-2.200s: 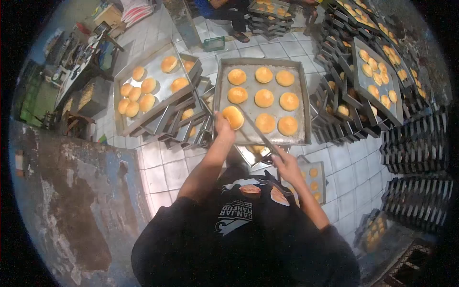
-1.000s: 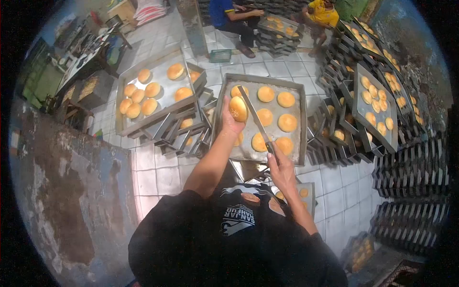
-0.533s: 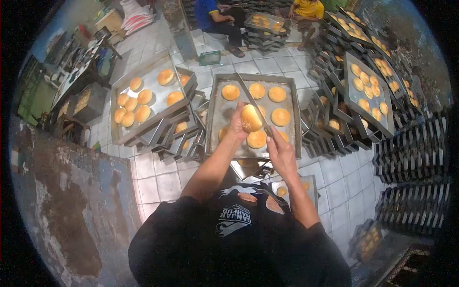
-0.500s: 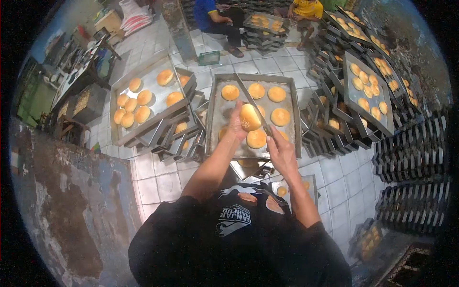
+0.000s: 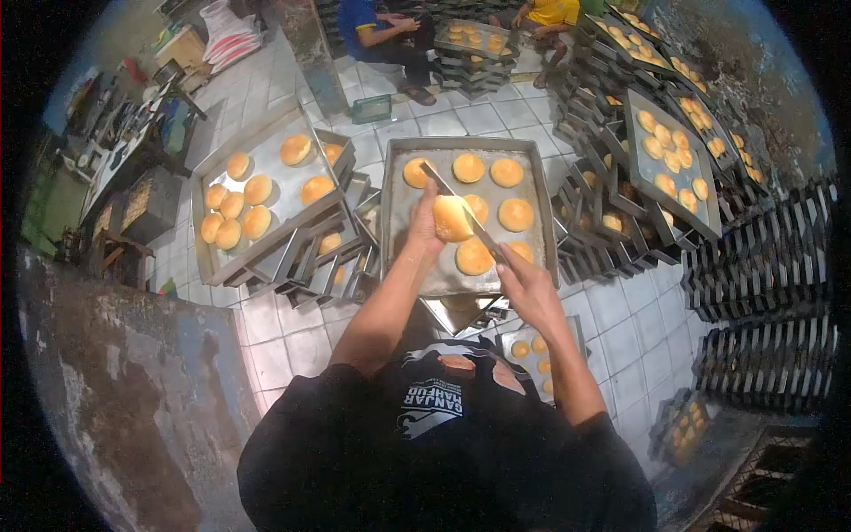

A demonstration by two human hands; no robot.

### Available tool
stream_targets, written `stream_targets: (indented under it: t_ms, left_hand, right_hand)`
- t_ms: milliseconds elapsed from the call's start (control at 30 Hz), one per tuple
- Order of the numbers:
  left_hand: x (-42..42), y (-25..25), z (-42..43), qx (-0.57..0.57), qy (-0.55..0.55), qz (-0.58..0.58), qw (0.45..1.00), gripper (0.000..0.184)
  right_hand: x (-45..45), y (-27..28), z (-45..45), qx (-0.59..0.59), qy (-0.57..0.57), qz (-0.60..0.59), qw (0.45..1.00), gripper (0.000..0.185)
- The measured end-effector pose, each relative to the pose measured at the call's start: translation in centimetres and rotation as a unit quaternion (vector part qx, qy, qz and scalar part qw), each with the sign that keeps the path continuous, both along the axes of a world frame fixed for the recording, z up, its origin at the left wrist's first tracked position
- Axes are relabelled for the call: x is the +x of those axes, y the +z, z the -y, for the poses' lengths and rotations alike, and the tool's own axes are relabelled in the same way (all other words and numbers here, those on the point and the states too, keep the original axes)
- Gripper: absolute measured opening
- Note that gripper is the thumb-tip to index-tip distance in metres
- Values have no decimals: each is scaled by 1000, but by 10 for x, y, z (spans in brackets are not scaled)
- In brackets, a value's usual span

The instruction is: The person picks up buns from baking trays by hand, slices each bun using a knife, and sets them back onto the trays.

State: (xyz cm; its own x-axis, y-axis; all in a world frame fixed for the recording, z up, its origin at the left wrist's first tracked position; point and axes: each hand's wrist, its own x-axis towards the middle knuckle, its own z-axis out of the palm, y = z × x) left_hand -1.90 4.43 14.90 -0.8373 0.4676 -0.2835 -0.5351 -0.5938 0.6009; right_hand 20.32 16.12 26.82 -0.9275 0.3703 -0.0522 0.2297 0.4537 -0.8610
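My left hand (image 5: 425, 222) is wrapped round a golden bun (image 5: 451, 218), holding it on edge above a metal baking tray (image 5: 537, 282). In my right hand (image 5: 529, 291) is the handle of a long knife (image 5: 485, 239). Its blade runs diagonally along the right side of the held bun and appears to be against it; I cannot tell how deep it sits. Below, several round buns, such as one bun (image 5: 515, 215), lie on the tray, some partly covered by my hands.
At left, a tilted tray (image 5: 197, 191) holds several buns on stacked trays. More bun trays (image 5: 633, 129) are piled at right, with stacked dark racks (image 5: 758, 257) beyond. Two people sit at the back by another tray stack (image 5: 474, 75). A green basket (image 5: 371, 109) stands on the tiled floor.
The knife blade has slid back toward my body along the bun, its tip now nearer my left hand. The bun has turned slightly. The whole view has shifted a little.
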Motion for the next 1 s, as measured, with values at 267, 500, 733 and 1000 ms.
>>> stream_targets:
  t_ms: [267, 500, 733, 1000]
  left_hand:
    - [22, 6, 0, 7, -22, 88, 996, 68]
    - [-4, -21, 6, 15, 40, 132, 990, 79]
    - [21, -42, -11, 21, 65, 139, 988, 79]
    - [-4, -29, 16, 8, 96, 164, 982, 79]
  right_hand:
    - [11, -31, 14, 18, 7, -81, 996, 44]
    - [21, -13, 1, 78, 25, -3, 997, 43]
    - [-1, -42, 13, 15, 24, -6, 1000, 44]
    - [19, -34, 8, -4, 43, 38, 998, 43]
